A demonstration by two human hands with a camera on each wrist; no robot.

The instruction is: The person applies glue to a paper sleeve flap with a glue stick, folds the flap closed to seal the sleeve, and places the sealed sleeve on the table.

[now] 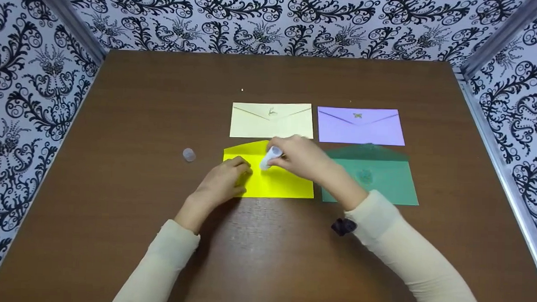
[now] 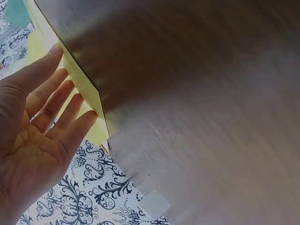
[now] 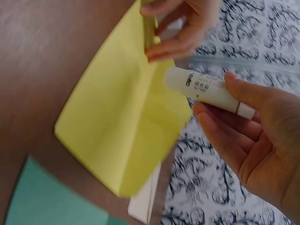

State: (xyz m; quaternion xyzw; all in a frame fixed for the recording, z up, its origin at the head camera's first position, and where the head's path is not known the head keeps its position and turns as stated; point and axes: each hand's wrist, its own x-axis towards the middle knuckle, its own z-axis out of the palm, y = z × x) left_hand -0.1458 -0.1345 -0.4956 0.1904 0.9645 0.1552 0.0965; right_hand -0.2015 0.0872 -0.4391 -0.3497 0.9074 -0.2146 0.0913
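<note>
A yellow envelope [image 1: 285,183] lies unfolded on the table, its pointed flap toward the far side. My right hand [image 1: 302,156] grips a white glue stick [image 3: 206,89] between thumb and fingers, tilted with its uncapped end close over the yellow paper. The left hand [image 1: 225,178] rests at the envelope's left end. In the left wrist view its fingers [image 2: 70,110] reach out fairly straight, spread apart, with fingertips at the yellow paper's edge. A translucent cap [image 1: 189,155] sits on the table left of the envelope.
Behind the yellow one lies a closed cream envelope [image 1: 269,126]; beside that is a closed purple envelope [image 1: 361,129]. A green envelope [image 1: 383,182] with its flap up lies to the right, partly under my right forearm. Patterned panels [image 1: 273,21] border the brown table [image 1: 93,185].
</note>
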